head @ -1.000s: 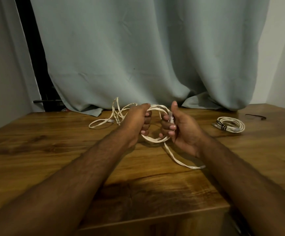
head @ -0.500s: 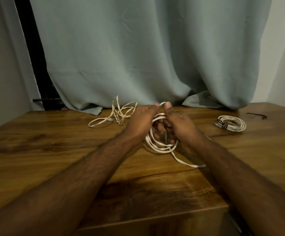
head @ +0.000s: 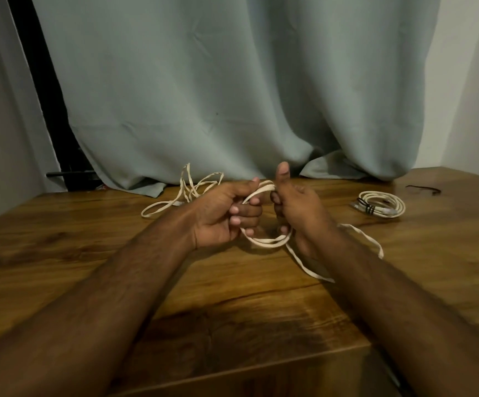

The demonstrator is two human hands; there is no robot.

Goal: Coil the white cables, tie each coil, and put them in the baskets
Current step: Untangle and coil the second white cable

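Observation:
A flat white cable [head: 267, 242] hangs in a few loops between my hands above the middle of the wooden table [head: 89, 253]. My left hand [head: 221, 213] grips the left side of the loops. My right hand [head: 298, 207] grips the right side, thumb pointing up. The cable's free tail [head: 367, 239] runs under my right forearm and out to the right. More loose white cable [head: 186, 190] lies tangled behind my left hand. A second white cable coil [head: 381, 204], bound with a black tie, rests on the table at the right. No basket is visible.
A thin black tie [head: 423, 189] lies at the far right of the table. A pale green curtain [head: 232, 96] hangs behind the table and touches its back edge. The table's front edge runs below my forearms.
My hands have drawn apart after meeting, spreading the loops into a wider ring. The tail now shows to the right of my right forearm.

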